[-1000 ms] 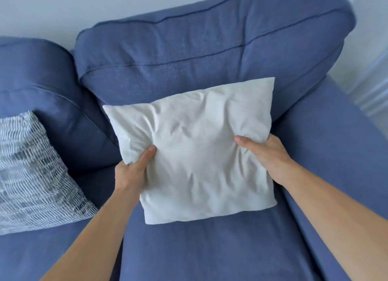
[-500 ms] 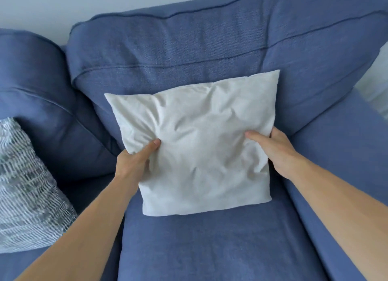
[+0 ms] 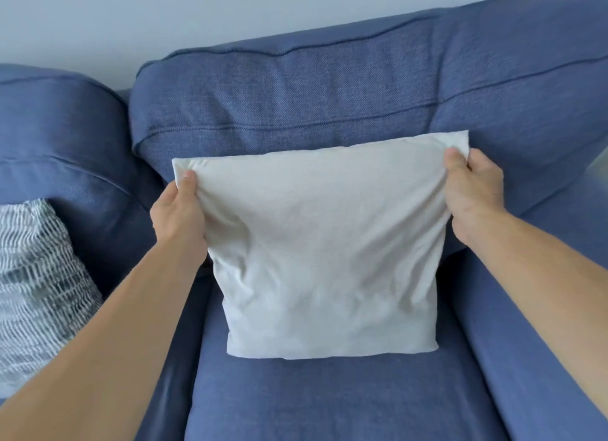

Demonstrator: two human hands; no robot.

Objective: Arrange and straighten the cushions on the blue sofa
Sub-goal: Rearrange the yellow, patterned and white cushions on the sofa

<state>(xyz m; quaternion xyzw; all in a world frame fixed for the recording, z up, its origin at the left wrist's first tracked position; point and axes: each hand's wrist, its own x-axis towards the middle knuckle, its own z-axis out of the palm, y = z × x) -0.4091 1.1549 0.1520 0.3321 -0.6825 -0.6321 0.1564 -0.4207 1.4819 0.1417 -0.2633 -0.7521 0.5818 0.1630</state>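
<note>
Leftward, patterned cushion [image 3: 39, 282] sits apart from white cushion [image 3: 322, 243].

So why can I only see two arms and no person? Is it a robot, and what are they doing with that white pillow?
There is no robot here. A person wears a camera on their head that looks forward and down. So every picture shows what they see, which is their own arms reaching out. The left hand and the right hand each pinch a top corner of the white cushion, with the thumb in front. With that grip, the top edge looks stretched straight. The cushion's bottom edge sits on the seat of the blue sofa, in front of the back cushion. At the far left lies a grey-and-white patterned cushion, and neither hand touches it.
</note>
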